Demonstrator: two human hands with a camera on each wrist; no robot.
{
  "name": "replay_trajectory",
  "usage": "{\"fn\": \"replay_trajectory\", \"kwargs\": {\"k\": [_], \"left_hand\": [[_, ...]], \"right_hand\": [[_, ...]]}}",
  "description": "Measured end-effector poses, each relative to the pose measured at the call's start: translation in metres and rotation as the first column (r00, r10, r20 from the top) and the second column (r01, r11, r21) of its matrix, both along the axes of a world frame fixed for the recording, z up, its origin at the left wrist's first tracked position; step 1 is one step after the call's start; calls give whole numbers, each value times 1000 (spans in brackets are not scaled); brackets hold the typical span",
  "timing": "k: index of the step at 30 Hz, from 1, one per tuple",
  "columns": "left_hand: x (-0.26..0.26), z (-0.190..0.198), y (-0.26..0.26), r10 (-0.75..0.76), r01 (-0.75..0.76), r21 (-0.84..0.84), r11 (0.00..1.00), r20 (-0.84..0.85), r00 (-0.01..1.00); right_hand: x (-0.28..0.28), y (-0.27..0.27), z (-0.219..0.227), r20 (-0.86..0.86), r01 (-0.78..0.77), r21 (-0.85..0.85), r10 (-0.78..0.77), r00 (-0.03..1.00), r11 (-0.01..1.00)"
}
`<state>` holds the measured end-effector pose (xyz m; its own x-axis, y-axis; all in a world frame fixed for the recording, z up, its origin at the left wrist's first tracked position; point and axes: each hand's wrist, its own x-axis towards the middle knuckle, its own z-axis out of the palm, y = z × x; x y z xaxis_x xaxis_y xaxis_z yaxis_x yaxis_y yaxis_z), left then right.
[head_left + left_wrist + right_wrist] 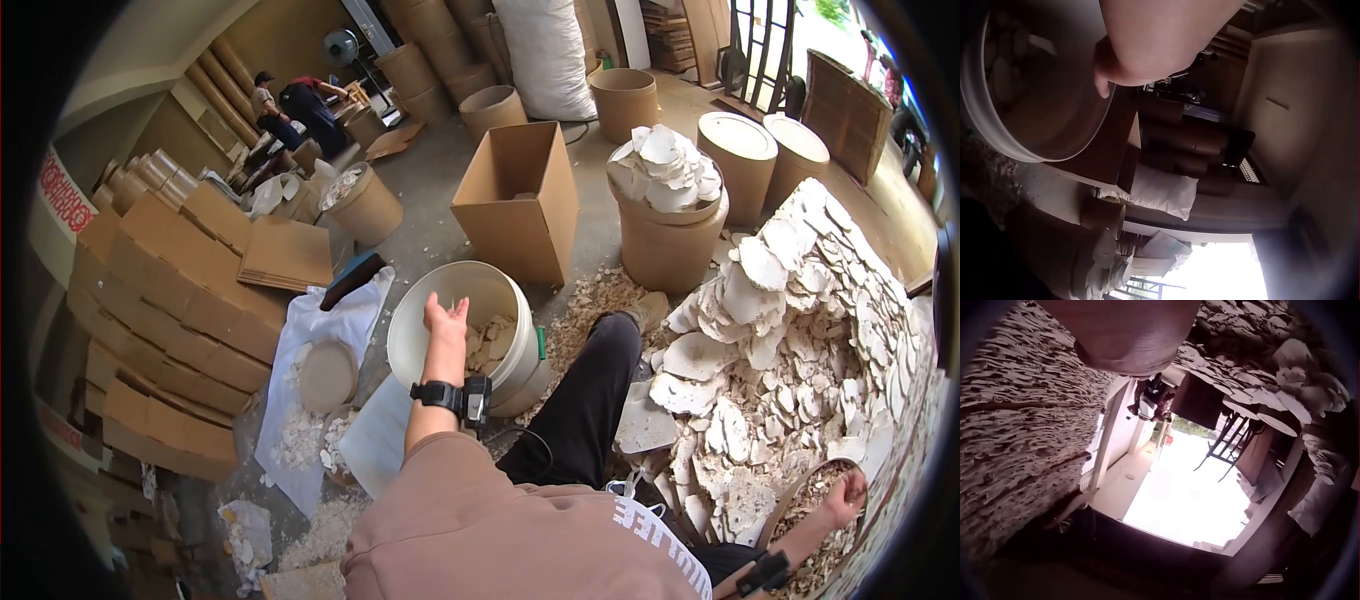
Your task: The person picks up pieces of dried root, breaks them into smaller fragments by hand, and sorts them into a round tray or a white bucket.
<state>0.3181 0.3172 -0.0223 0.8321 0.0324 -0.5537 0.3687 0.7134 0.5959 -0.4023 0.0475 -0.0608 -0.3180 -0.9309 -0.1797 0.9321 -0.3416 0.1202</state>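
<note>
My left hand (pixel 447 318) reaches over the white plastic bucket (pixel 405 300), its fingers loosely spread above the opening. Flat pale pieces (pixel 490 342) lie at the bottom of that bucket. The left wrist view shows the thumb (pixel 1104 85) beside the bucket rim (pixel 1029 153). At the lower right, my right hand (pixel 846 498) overlaps the rim of a round shallow container (pixel 783 508) with small brownish chips in it. What its fingers hold, I cannot tell. A large heap of white, flaky, shell-like pieces (pixel 745 370) rises beside that container.
An open cardboard box (pixel 515 215) stands beyond the bucket. A fibre drum (pixel 665 240) heaped with white pieces stands right of the box, near lidded drums (pixel 737 150). Stacked cartons (pixel 180 290) line the left. Two people (pixel 300 105) work at the far back.
</note>
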Motion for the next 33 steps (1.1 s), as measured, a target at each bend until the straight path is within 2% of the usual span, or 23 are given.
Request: {"fn": "replay_trajectory", "kwargs": {"k": [1, 2, 3, 4, 6, 8, 9, 11, 12, 15, 17, 19, 20, 22, 23, 25, 30, 32, 33], "left_hand": [[-3, 6, -1, -6, 6, 2, 1000, -51, 999], [-7, 9, -3, -4, 4, 3, 1000, -55, 998], [-9, 12, -8, -95, 95, -19, 995, 12, 995], [-8, 15, -11, -183, 187, -34, 982, 83, 980], [-7, 27, -24, -321, 344, -108, 933, 187, 928], [-28, 62, -51, -422, 476, -142, 868, 294, 858], [-57, 95, -68, -434, 480, -97, 872, 298, 850], [-91, 134, -88, -559, 667, -149, 730, 430, 708], [-105, 148, -96, -594, 754, -172, 634, 516, 617], [-164, 187, -121, -639, 886, -85, 455, 662, 392], [-203, 202, -131, -667, 937, -110, 331, 675, 315], [-235, 206, -138, -720, 974, -112, 195, 659, 220], [-247, 204, -142, -718, 974, -112, 194, 661, 219], [-267, 196, -150, -770, 999, -42, 20, 636, 42], [-273, 189, -152, -770, 999, -43, 19, 637, 42], [-283, 176, -156, -822, 993, -98, -70, 569, -2], [-288, 158, -156, -866, 992, -94, -88, 499, -30], [-288, 150, -159, -887, 990, -118, -78, 462, -15], [-288, 147, -160, -887, 990, -120, -77, 461, -13]], "right_hand": [[-39, -4, -17, 168, 119, 1, -117, 979, 993], [-46, -2, -7, 164, 117, 1, -116, 980, 993], [-52, -1, 6, 92, 230, 188, -251, 964, 955], [-52, 0, 14, -2, 344, 358, -367, 930, 868], [-71, -7, -6, 15, 348, 320, -372, 928, 881], [-72, -5, -7, 57, 221, 273, -245, 968, 936], [-74, -5, -10, 61, 222, 272, -247, 967, 936], [-81, -6, -20, 174, 165, 134, -187, 967, 977], [-86, -8, -27, 173, 164, 136, -186, 967, 977], [-101, -16, -41, 218, 136, 71, -148, 965, 988], [-101, -22, -41, 61, 191, 143, -201, 978, 971], [-124, -32, -64, 63, 147, 97, -154, 986, 984], [-134, -36, -73, 61, 104, 53, -108, 992, 993], [-133, -37, -73, 72, 103, 39, -106, 992, 994], [-133, -36, -74, 82, 101, 29, -104, 991, 994], [-119, -28, -63, 101, 100, 10, -100, 990, 995], [-105, -19, -54, 140, 99, -21, -95, 986, 995], [-119, -26, -64, 3, 108, -37, -107, 994, 994], [-114, -24, -60, 1, 106, -36, -106, 994, 994]]}}
